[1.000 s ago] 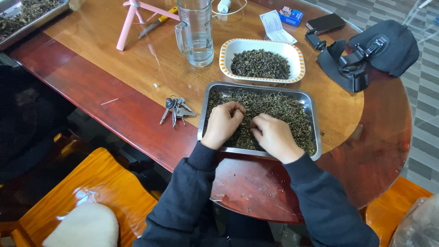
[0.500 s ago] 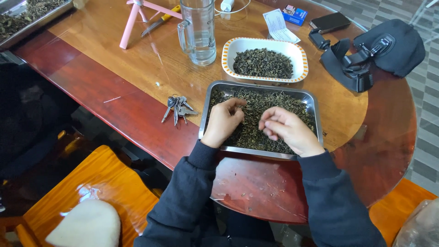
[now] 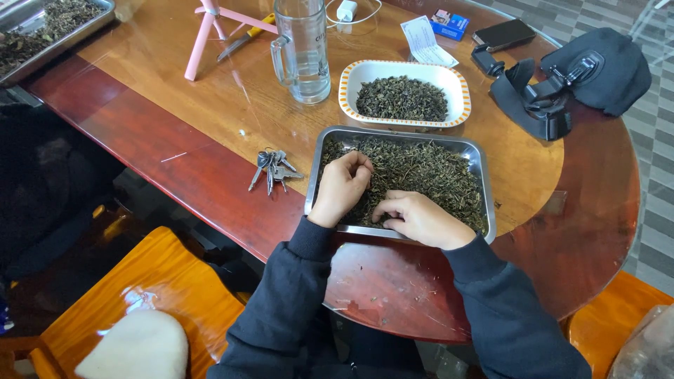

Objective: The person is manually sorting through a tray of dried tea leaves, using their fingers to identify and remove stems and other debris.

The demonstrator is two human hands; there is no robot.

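Silver tray (image 3: 484,184), dark green leaves (image 3: 421,175), orange-rimmed white dish (image 3: 460,84), seemingly pink stand (image 3: 203,35)

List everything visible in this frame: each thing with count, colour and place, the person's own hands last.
metal tray: one, silver, front of the table, holding dark dried leaves
oval dish: one, white with orange rim, behind the tray, holding darker leaves
glass mug: one, clear, left of the dish
keys: one bunch, silver, left of the tray
second tray: one, silver, far left corner, with leaves
pink stand: one, back left
black cap with strap: one, right side
phone: one, dark, back right
table: one, red-brown wood
stools: orange, below the table
left hand: in the tray, fingers curled in the leaves
right hand: at the tray's near edge, on the leaves
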